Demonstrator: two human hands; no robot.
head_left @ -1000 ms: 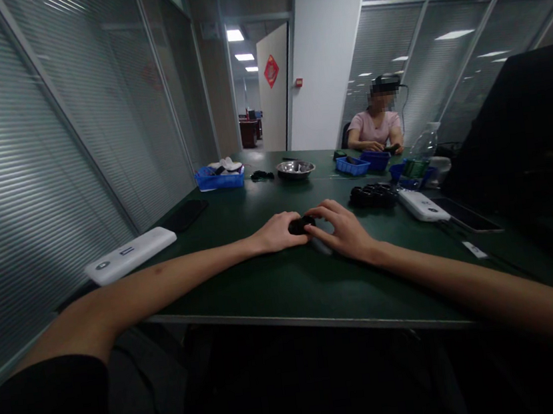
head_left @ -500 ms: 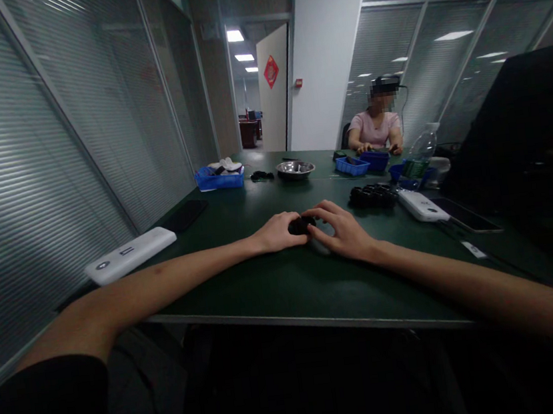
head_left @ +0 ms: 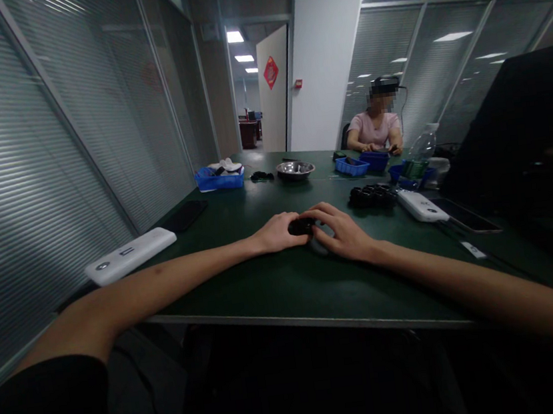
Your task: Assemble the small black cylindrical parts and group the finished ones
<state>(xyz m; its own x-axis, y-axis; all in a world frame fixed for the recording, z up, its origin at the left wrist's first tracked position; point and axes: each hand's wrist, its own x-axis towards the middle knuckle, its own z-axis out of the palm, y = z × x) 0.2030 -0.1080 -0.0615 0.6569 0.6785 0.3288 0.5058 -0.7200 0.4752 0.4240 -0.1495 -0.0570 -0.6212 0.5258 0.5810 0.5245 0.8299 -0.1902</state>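
Between my two hands, just above the dark green table (head_left: 266, 289), is a small black rounded object (head_left: 300, 227); its exact kind is too dark to make out. My left hand (head_left: 278, 233) is closed around its left side, thumb and fingers gripping it. From the right, my right hand (head_left: 340, 229) curves over it, with fingertips and thumb pinched at its right end. Part of the object is hidden by the fingers. A cluster of black pieces (head_left: 372, 196) lies on the table to the right of my right hand.
Left of my arm lies a white power bank (head_left: 131, 255) beside a dark phone (head_left: 185, 215). Farther back are a filled blue basket (head_left: 220, 180), a metal bowl (head_left: 295, 171) and a blue tray (head_left: 352, 167). Another white power bank (head_left: 422, 205) and a bottle (head_left: 419, 156) stand right. A co-worker (head_left: 375, 129) sits opposite.
My right thumb and fingertips have shifted slightly to the right along the black object, so more of it shows. My left hand stays in place.
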